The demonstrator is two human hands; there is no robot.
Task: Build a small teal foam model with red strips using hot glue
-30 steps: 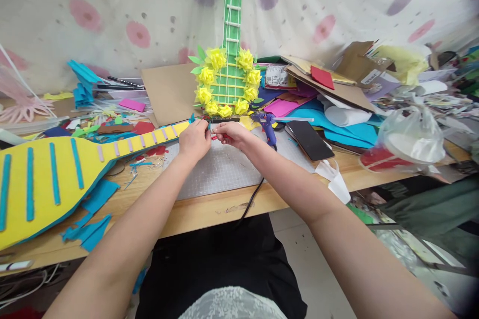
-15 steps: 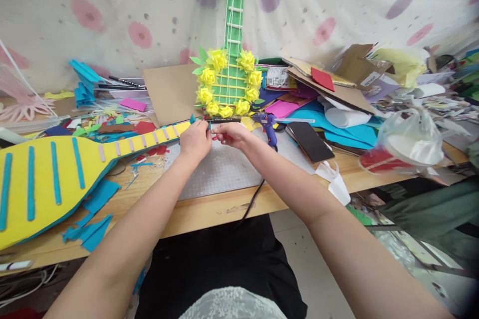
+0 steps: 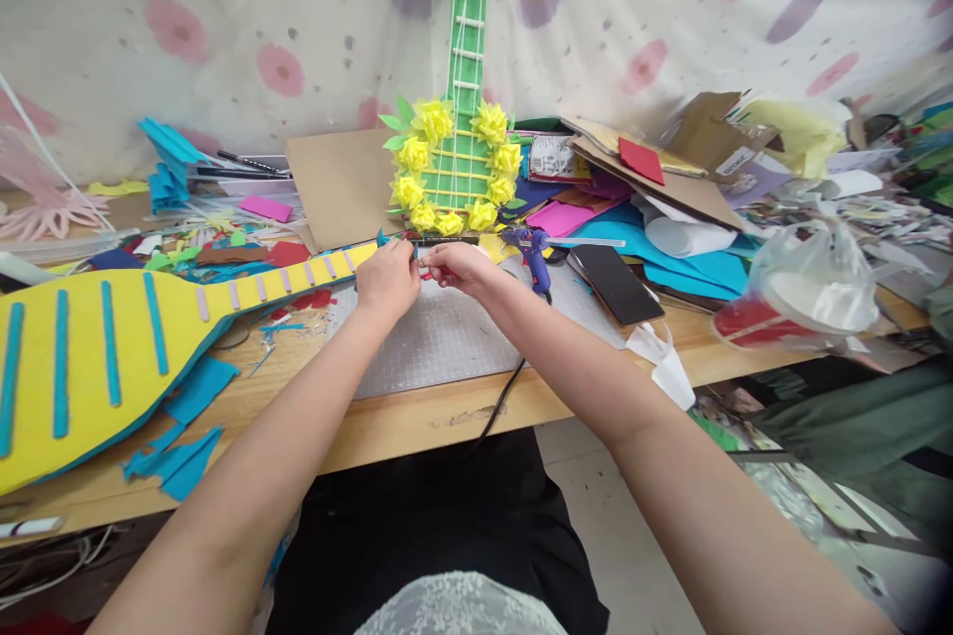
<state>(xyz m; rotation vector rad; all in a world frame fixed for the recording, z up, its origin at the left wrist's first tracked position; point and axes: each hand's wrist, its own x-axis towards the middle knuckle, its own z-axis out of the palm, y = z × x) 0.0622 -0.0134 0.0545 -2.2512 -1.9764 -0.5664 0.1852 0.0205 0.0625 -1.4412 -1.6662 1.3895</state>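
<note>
A flat yellow craft guitar with blue edging and blue strips lies at the left, its neck reaching to my hands. My left hand is closed around the far end of that neck and hides most of it; a bit of blue shows above the knuckles. Close beside it, my right hand pinches with thumb and fingers at the neck's tip. Whatever sits in that pinch is too small to name. Under both hands lies a grey cutting mat. A purple glue gun rests just right of my right hand.
Behind my hands stands a green craft guitar ringed with yellow paper flowers. To the right are a black phone, a bagged cup and piled paper and cardboard. Blue scraps lie near the left front edge. A black cord hangs over the edge.
Both hands stay at the neck's tip with hardly any movement. The whole view has shifted very slightly.
</note>
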